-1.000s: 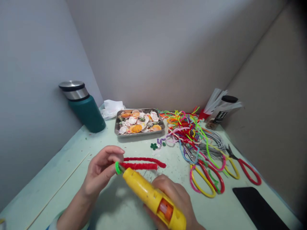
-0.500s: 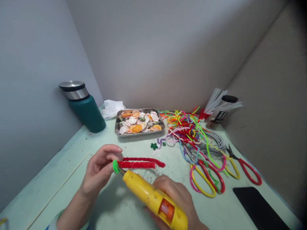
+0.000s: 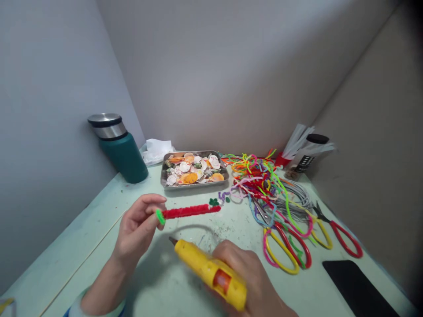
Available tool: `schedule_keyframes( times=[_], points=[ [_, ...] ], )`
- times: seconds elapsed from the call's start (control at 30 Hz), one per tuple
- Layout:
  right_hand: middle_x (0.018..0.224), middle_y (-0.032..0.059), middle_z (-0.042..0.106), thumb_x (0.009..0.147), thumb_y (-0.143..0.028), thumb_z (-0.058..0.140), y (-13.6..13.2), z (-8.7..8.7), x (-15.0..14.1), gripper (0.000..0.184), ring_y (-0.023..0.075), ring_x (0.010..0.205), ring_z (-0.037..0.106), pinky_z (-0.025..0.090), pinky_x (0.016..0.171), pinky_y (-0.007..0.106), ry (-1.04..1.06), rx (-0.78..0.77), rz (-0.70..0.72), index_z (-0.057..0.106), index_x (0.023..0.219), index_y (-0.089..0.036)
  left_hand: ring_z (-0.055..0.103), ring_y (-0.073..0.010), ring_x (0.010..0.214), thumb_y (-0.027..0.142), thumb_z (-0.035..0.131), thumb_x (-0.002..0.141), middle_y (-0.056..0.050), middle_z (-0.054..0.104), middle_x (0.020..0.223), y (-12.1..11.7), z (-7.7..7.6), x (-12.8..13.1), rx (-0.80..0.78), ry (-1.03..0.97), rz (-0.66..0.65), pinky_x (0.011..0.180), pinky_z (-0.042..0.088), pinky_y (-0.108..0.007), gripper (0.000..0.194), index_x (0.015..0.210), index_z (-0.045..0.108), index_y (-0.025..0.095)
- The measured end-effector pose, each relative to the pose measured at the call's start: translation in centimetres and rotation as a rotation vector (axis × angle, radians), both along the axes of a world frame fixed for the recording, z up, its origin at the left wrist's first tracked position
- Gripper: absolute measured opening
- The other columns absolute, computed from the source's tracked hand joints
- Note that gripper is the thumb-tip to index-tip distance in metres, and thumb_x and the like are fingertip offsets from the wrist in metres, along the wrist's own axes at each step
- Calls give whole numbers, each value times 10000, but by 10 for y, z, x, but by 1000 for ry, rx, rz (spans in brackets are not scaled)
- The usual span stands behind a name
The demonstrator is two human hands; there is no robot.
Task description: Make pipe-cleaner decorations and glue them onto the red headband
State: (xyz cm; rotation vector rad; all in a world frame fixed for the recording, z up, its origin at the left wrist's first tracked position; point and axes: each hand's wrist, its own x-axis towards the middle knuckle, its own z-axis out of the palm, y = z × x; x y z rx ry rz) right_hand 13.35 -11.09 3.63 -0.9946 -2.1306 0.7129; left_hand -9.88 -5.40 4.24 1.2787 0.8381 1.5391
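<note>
My left hand pinches a red pipe cleaner near its left end, where a bright green pipe cleaner is wrapped around or bent against it. The red lengths stick out to the right above the table. A yellow hot glue gun sits in the grip of my right hand. Its dark metal nozzle points up and left, apart from the pipe cleaners. Beyond the red tips lie a small dark green flower shape and a purple pipe cleaner scrap.
A metal tray of shells stands at the back, beside a teal bottle. Tangled pipe cleaners, scissors, a wire coil and a black flat object lie rightward. A thin stick lies left.
The glue gun's nozzle has come away from the green pipe cleaner, down and back. My left hand has turned the red pipe cleaner so its lengths now overlap and tilt upward.
</note>
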Motion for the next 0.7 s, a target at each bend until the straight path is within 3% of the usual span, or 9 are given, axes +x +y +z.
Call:
schedule_keyframes(
  times=[0.13,0.27,0.4,0.47,0.53,0.57,0.7],
  points=[
    [938,70,562,743,-116,509,3,-16,-12,253,214,842,554,440,696,322,-329,-39,-19,546,979,-200,502,-96,575,226,617,781,5,577,642,-1,-2,-1,3,112,56,543,401,-186,229,1007,618,190],
    [1058,75,548,755,-176,611,4,-25,-20,356,255,996,519,419,861,397,-453,-88,-66,540,1098,-241,533,-110,589,222,600,798,4,592,659,-3,-2,2,24,259,63,549,421,-196,214,1010,603,193],
    [1182,70,514,597,-357,800,7,-8,-8,642,271,1057,497,428,884,381,-356,-104,55,516,1165,-263,536,-104,609,209,554,838,14,570,672,-3,-1,4,77,391,32,560,414,-195,201,1038,574,205],
    [1134,55,548,668,-313,760,10,7,-1,484,245,1020,515,437,857,360,-292,-42,69,554,1103,-262,534,-103,604,211,538,850,15,567,676,-3,-1,5,106,440,18,553,408,-197,201,1049,563,204],
    [998,49,584,789,-259,648,15,19,2,226,211,929,535,446,805,344,-152,101,-23,585,1005,-238,539,-104,600,212,530,854,10,579,689,-5,-2,8,123,488,2,546,408,-202,206,1058,555,202],
    [984,58,580,812,-260,619,17,24,0,199,212,923,530,445,798,351,-79,189,-94,583,1005,-227,546,-107,602,210,528,854,5,589,701,-5,-2,10,128,509,-1,542,411,-204,210,1063,550,201],
    [1124,107,518,764,-346,669,24,28,-16,399,262,1043,462,396,885,435,5,405,-287,545,1112,-194,586,-126,661,189,535,844,-16,633,760,-8,-5,17,186,586,14,554,434,-206,228,1071,541,206]
  ],
)
